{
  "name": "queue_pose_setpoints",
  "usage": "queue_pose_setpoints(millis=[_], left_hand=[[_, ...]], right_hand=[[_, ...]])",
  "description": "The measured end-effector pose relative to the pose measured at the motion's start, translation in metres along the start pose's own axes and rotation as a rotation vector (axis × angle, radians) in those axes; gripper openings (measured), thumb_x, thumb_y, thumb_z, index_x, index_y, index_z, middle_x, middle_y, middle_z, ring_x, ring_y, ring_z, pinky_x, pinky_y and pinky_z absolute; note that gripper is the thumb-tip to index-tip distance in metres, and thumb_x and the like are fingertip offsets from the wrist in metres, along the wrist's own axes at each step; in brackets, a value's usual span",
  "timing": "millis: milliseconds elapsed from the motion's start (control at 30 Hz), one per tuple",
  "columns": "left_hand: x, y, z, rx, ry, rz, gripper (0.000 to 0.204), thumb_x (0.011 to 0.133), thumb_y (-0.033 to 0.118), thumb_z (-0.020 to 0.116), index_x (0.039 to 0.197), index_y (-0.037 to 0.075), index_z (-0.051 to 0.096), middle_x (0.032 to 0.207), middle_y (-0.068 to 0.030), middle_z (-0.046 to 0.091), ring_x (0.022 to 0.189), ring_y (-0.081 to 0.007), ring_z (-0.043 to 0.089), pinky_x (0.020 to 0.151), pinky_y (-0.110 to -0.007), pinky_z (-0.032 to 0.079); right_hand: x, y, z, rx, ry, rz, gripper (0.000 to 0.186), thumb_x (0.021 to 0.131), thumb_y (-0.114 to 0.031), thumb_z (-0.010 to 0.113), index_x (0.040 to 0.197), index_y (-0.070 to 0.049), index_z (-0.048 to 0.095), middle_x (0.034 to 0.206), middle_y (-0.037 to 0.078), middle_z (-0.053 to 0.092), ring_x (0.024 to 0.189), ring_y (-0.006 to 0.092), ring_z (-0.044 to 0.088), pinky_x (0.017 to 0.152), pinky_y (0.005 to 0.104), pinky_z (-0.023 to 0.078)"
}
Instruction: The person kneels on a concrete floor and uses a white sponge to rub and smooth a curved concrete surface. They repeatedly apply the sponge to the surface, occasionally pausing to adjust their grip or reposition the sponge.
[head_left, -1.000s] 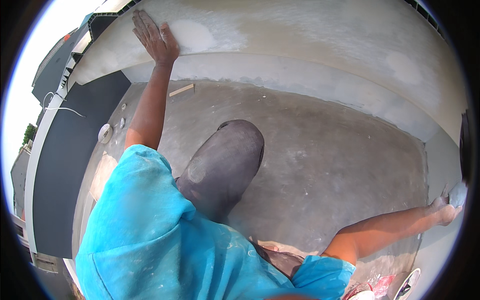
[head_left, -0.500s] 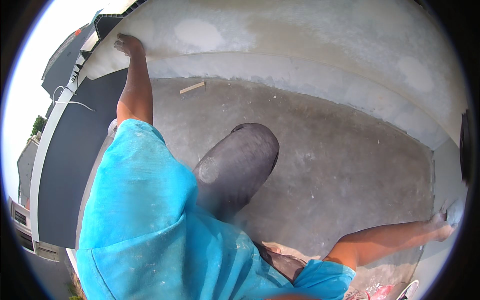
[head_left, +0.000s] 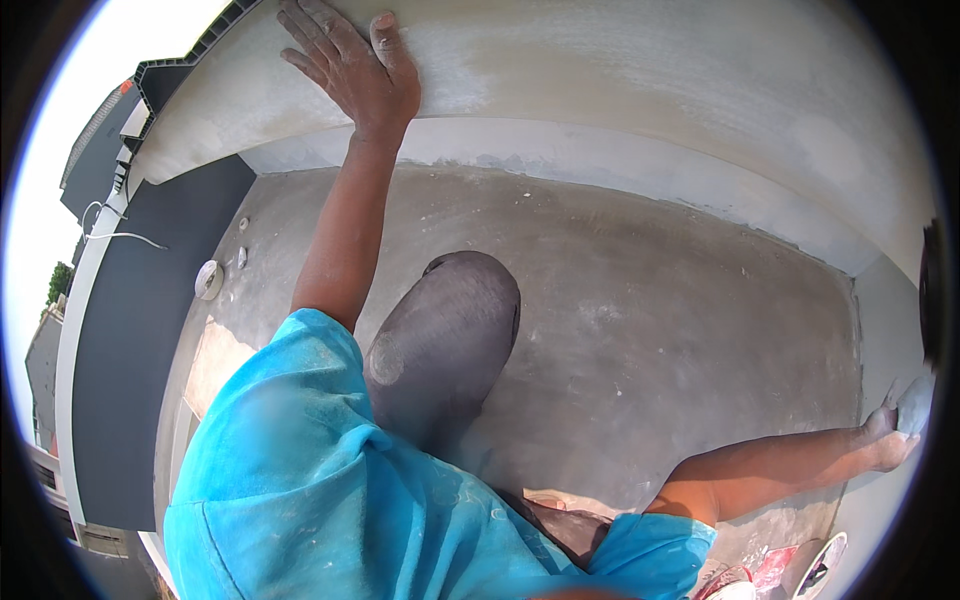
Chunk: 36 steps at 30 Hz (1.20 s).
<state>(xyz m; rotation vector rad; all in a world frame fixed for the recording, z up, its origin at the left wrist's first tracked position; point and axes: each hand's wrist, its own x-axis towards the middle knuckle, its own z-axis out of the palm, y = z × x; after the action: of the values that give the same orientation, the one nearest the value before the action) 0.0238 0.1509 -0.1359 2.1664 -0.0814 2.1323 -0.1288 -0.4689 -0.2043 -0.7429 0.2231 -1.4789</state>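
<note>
Apparently for bracing, left hand [head_left: 355, 75] lay flat, fingers apart, against pale wall [head_left: 600, 75] | right hand [head_left: 886, 444] was clamped on pale pad [head_left: 914, 404] beside side wall [head_left: 885, 310], presumably for control | pad-to-wall contact: could not tell.

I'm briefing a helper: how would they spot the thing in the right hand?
Find the grey floor, then the pale wall at its right end. There, the right hand holds a whitish object, unlike the untouched round container lower in view.
</note>
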Motion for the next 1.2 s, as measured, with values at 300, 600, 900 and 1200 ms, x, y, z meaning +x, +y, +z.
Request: queue_pose_setpoints(millis=[300, 600, 900, 1200], left_hand=[[-0.023, 0.097, 0.025, -0.059, -0.053, 0.501, 0.081, 0.103, 0.055, 0.04, 0.158, -0.002, 0.022, 0.166, -0.0213, 0.017, 0.157, -0.0344, 0.007, 0.119, -0.066, -0.009], [-0.001, 0.268, 0.022, -0.071, -0.31, 0.918, 0.081, 0.088, 0.041, 0.068, 0.15, -0.003, 0.041, 0.161, -0.0209, 0.033, 0.154, -0.0343, 0.022, 0.121, -0.068, 0.011], [-0.009, 0.386, 0.064, -0.2, -0.207, 1.142, 0.079, 0.092, 0.053, 0.057, 0.151, 0.003, 0.043, 0.164, -0.0135, 0.029, 0.156, -0.0261, 0.017, 0.122, -0.069, 0.007], [-0.019, 0.454, 0.094, -0.131, -0.06, 1.233, 0.068, 0.098, 0.045, 0.051, 0.151, 0.003, 0.043, 0.167, -0.0133, 0.024, 0.157, -0.0272, 0.012, 0.123, -0.067, 0.003]], right_hand=[[-0.008, -0.039, -0.01, 0.177, 0.138, -0.085, 0.057, 0.105, -0.025, 0.024, 0.144, 0.013, 0.037, 0.145, 0.031, 0.048, 0.138, 0.0466, 0.045, 0.113, 0.0765, 0.025], [-0.015, -0.07, -0.024, 0.251, 0.257, -0.146, 0.056, 0.101, -0.026, 0.025, 0.134, 0.015, 0.045, 0.138, 0.034, 0.049, 0.131, 0.0466, 0.05, 0.111, 0.0699, 0.032], [-0.02, -0.092, -0.048, 0.337, 0.309, -0.248, 0.058, 0.102, -0.027, 0.028, 0.146, 0.011, 0.033, 0.148, 0.031, 0.043, 0.143, 0.0424, 0.04, 0.113, 0.076, 0.023], [-0.034, -0.114, -0.053, 0.497, 0.44, -0.306, 0.055, 0.102, -0.024, 0.029, 0.14, 0.014, 0.04, 0.142, 0.031, 0.047, 0.138, 0.0431, 0.043, 0.114, 0.0713, 0.027]])
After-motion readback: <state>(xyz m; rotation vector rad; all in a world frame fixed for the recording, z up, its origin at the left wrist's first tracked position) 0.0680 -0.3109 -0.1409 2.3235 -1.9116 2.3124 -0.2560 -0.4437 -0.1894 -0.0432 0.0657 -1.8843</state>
